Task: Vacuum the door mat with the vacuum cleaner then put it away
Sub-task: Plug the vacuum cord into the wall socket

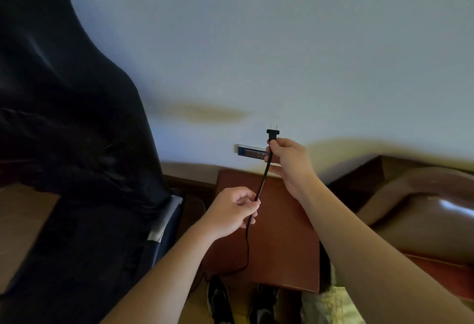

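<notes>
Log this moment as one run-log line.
plug: out of wall socket, prongs up | right hand: pinches cord just under plug | left hand: grips cord lower down

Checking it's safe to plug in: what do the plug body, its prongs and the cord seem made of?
The plug body: matte black, likely moulded plastic. The prongs: two thin, pale, probably bare metal, though blurred. The cord: black, smooth, bends loosely below the left hand, so likely rubber or soft plastic sheathing.

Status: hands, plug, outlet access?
Right hand pinches cord just under plug; left hand grips it lower. Plug out, prongs up. Wall outlet behind cord, nothing else blocking.
</notes>
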`<action>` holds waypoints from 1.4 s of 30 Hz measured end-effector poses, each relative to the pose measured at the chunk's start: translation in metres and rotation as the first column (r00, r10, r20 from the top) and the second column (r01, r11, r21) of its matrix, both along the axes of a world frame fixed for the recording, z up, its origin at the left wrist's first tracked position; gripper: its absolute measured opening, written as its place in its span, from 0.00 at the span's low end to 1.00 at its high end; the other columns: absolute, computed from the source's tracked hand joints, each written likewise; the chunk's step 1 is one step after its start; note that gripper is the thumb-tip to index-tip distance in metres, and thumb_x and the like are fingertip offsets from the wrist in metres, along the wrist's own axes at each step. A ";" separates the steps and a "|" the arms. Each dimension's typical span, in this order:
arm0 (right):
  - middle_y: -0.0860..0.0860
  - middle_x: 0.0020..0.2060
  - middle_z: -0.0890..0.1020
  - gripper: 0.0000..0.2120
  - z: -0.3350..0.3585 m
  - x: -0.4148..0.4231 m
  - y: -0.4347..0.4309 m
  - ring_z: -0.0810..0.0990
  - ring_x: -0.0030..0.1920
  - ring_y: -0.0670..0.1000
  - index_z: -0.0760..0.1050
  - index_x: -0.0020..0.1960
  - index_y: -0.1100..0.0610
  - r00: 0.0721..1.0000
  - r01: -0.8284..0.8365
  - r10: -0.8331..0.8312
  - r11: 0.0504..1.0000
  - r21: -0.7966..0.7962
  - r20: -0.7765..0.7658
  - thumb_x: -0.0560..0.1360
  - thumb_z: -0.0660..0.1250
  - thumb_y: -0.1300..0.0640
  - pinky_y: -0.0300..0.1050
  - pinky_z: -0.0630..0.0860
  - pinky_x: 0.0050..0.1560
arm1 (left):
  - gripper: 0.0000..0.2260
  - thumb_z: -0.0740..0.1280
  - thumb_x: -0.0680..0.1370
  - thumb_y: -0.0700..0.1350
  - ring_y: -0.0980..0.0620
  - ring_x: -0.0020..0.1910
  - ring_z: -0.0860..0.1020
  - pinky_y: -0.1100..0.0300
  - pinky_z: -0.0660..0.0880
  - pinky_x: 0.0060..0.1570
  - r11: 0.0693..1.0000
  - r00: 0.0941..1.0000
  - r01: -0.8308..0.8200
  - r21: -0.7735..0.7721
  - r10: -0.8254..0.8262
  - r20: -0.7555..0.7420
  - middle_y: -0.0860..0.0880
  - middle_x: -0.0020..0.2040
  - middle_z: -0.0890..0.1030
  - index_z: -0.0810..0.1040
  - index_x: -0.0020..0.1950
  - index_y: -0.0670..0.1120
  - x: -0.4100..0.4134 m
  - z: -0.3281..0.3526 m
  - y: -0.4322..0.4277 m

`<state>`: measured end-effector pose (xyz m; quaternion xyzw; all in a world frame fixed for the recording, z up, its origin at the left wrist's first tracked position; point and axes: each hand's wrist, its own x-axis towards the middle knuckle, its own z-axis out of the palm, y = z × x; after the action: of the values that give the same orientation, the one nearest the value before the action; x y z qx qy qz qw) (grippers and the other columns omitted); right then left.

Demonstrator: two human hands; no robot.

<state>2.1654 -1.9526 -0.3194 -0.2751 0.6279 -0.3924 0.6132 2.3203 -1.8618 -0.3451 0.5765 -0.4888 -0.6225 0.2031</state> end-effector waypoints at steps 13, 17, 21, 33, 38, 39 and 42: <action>0.50 0.36 0.77 0.05 -0.138 0.001 -0.010 0.77 0.31 0.46 0.78 0.51 0.59 1.000 -0.003 0.007 0.984 0.176 -0.017 0.82 0.64 0.61 0.43 0.78 0.36 | 0.05 0.67 0.82 0.43 0.49 0.40 0.84 0.44 0.82 0.46 0.982 0.998 -0.055 0.178 0.048 0.046 0.48 0.40 0.83 0.82 0.49 0.47 -0.005 -0.117 0.001; 0.50 0.36 0.78 0.05 -0.159 0.002 -0.013 0.77 0.31 0.46 0.78 0.51 0.59 0.999 -0.009 0.015 0.982 0.188 -0.030 0.82 0.64 0.61 0.42 0.78 0.36 | 0.04 0.67 0.82 0.44 0.50 0.41 0.84 0.50 0.82 0.44 0.977 0.997 -0.077 0.200 0.071 0.039 0.47 0.41 0.83 0.82 0.50 0.47 -0.007 -0.135 -0.001; 0.50 0.37 0.78 0.06 -0.172 0.000 -0.015 0.77 0.34 0.47 0.79 0.52 0.60 1.000 0.000 0.005 0.980 0.201 -0.025 0.82 0.63 0.61 0.44 0.79 0.39 | 0.04 0.67 0.82 0.45 0.50 0.41 0.85 0.51 0.82 0.44 0.976 0.997 -0.078 0.205 0.070 0.044 0.47 0.41 0.83 0.82 0.50 0.48 -0.008 -0.147 -0.003; 0.50 0.38 0.79 0.08 -0.185 0.004 -0.023 0.79 0.35 0.48 0.80 0.46 0.55 0.997 0.002 0.010 0.987 0.158 -0.075 0.82 0.65 0.60 0.45 0.81 0.41 | 0.05 0.67 0.82 0.43 0.50 0.41 0.85 0.50 0.83 0.44 0.979 0.997 -0.066 0.192 0.058 0.047 0.48 0.42 0.83 0.82 0.50 0.49 -0.008 -0.155 -0.014; 0.49 0.38 0.79 0.08 -0.187 0.003 -0.021 0.78 0.35 0.48 0.80 0.47 0.54 0.995 0.012 0.001 0.992 0.127 -0.100 0.82 0.64 0.60 0.47 0.79 0.44 | 0.05 0.67 0.82 0.42 0.45 0.44 0.85 0.43 0.82 0.45 0.980 0.997 -0.061 0.189 0.051 0.054 0.47 0.41 0.83 0.82 0.50 0.48 -0.009 -0.156 -0.015; 0.49 0.38 0.79 0.07 -0.188 0.003 -0.021 0.78 0.35 0.47 0.80 0.47 0.54 0.995 0.015 -0.002 0.992 0.123 -0.101 0.82 0.64 0.60 0.47 0.79 0.43 | 0.05 0.67 0.82 0.41 0.44 0.44 0.85 0.43 0.82 0.45 0.979 0.997 -0.066 0.190 0.057 0.053 0.47 0.41 0.83 0.82 0.50 0.48 -0.009 -0.156 -0.015; 0.49 0.37 0.79 0.08 -0.188 0.002 -0.022 0.78 0.34 0.47 0.81 0.49 0.54 0.996 0.039 -0.028 0.992 0.118 -0.089 0.82 0.64 0.61 0.46 0.78 0.43 | 0.05 0.67 0.82 0.42 0.45 0.44 0.85 0.44 0.82 0.46 0.979 0.996 -0.084 0.187 0.077 0.048 0.46 0.43 0.83 0.82 0.51 0.48 -0.010 -0.157 -0.016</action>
<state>2.1674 -1.9748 -0.5075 -0.2441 0.6810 -0.3520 0.5940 2.3108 -1.8776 -0.5020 0.6250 -0.4079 -0.6454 0.1626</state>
